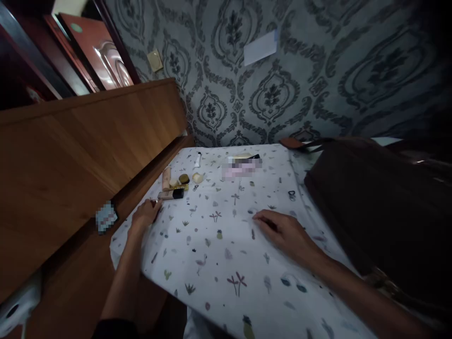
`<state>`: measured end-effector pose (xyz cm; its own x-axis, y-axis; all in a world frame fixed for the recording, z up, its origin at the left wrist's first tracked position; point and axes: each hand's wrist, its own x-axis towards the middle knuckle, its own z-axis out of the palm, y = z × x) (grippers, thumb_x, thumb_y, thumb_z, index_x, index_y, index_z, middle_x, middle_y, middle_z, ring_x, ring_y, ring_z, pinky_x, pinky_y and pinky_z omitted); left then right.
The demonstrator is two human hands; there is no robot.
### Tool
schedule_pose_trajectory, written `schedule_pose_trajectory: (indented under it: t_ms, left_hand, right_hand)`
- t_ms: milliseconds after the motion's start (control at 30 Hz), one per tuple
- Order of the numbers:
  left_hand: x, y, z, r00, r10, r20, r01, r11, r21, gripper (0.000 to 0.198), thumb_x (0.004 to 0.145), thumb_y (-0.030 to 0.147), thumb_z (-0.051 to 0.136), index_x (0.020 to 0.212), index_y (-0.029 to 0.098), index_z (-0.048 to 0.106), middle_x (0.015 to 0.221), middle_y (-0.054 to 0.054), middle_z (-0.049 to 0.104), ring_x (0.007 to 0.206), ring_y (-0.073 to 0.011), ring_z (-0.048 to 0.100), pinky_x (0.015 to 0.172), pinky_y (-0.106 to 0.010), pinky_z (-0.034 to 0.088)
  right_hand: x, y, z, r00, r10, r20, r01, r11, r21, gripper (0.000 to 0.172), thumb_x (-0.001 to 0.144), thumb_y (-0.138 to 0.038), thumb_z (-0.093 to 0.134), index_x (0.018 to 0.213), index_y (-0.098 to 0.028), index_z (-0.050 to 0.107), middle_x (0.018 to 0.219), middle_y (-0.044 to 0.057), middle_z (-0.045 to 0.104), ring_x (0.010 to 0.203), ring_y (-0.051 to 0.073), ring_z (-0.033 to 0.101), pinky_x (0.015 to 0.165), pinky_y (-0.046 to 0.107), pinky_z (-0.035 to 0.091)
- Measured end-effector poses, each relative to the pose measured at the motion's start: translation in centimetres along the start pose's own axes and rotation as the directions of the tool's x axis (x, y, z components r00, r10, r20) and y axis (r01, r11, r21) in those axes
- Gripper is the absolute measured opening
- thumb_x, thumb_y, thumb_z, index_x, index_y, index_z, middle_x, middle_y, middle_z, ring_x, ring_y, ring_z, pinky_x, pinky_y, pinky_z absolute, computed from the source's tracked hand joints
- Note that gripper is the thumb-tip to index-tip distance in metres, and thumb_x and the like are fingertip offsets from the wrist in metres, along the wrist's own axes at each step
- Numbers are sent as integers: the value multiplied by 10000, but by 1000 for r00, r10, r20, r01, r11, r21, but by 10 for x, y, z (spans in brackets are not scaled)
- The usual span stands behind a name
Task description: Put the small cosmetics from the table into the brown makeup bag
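My left hand (145, 213) rests at the left edge of the patterned white cloth (226, 263). Its fingers are loosely apart beside the near end of a beige bottle with a black cap (172, 194); no grip on it shows. Something small and shiny is at those fingers. Just beyond the bottle are a pinkish tube (166, 179), a gold item (181, 187), a round brown-gold item (184, 178) and a pale round item (197, 177). On the right half of the cloth lies my right hand (280, 228), fingers curled together, with nothing visible in them.
Farther back lie a small white tube with a dark cap (197, 160) and a blurred pink packet (242, 168). A large dark bag (381, 212) stands along the right side. A wooden panel (88, 146) borders the left, and a patterned wall (240, 84) rises behind.
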<state>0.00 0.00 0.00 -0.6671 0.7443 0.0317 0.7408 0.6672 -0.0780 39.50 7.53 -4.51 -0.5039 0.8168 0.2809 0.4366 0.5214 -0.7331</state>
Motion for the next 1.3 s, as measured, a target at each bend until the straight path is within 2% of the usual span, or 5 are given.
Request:
schedule_pose_trajectory:
  t_ms: [333,567,767,1133,1300]
  left_hand:
    - [-71,79,-9,960,274,-51,-276,961,-29,316,991,314,359,1258,203,488,1296,-165,629,1127,-322,645,834,-421,500]
    - [-92,73,-12,853,520,35,-502,838,-214,383,970,410,451,1331,286,485,1323,-85,624,1194,-248,599,973,-345,470]
    - [-99,77,-7,835,550,-25,-538,804,-253,297,960,377,490,1221,249,554,1233,-92,639,1170,-275,571,985,-400,459]
    - [-107,152,-19,554,833,-3,-799,530,-285,532,991,436,483,1453,188,397,1460,-128,534,1347,-294,473,1078,-433,403]
    - [-112,148,-19,650,759,26,-730,634,-254,551,958,480,511,1387,141,448,1454,-197,514,1331,-360,486,1055,-490,407]
  right_hand:
    - [0,3,2,999,-29,-13,29,999,-16,290,862,-391,433,830,-213,659,712,34,695,631,198,620,637,309,473]
    - [-1,3,1,1000,-24,-6,24,1000,-7,288,865,-368,437,838,-206,674,730,37,700,662,201,636,644,303,468]
    - [-1,2,2,1000,-19,-8,19,1000,-24,281,854,-347,435,842,-208,679,740,38,696,668,203,630,643,306,463]
    - [0,8,3,999,-29,15,30,999,-39,286,858,-335,446,890,-184,687,751,44,701,655,192,611,657,298,446]
    - [-1,11,8,999,-38,-5,38,999,-32,240,871,-249,472,897,-169,696,801,52,716,717,187,630,686,284,446]
